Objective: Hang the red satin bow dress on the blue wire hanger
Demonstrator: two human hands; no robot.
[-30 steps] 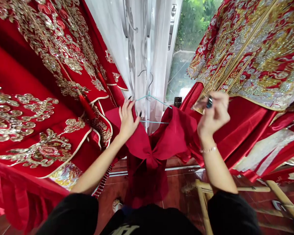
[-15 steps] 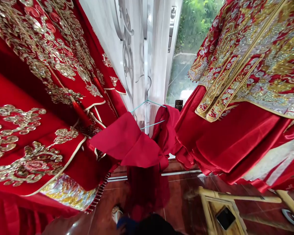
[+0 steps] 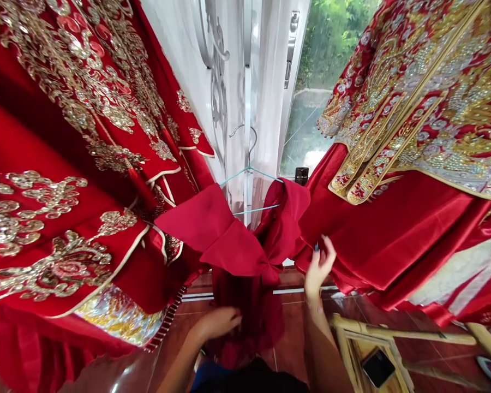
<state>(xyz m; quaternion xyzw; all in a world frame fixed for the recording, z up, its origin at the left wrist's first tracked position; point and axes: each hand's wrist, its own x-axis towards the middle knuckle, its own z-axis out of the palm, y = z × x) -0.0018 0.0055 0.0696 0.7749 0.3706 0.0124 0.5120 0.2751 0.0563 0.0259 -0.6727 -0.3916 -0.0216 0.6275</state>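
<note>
Hovering beside dress (image 3: 239, 251) edge: right hand (image 3: 319, 267)

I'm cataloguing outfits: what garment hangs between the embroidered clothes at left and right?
A plain red dress on a blue hanger, as the head view shows.

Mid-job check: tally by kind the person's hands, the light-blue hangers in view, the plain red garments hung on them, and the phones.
Hands: 2 (left hand, right hand)
Light-blue hanger: 1
Plain red garment: 1
Phones: 2 (upright phone, flat phone)
Total: 6
</note>
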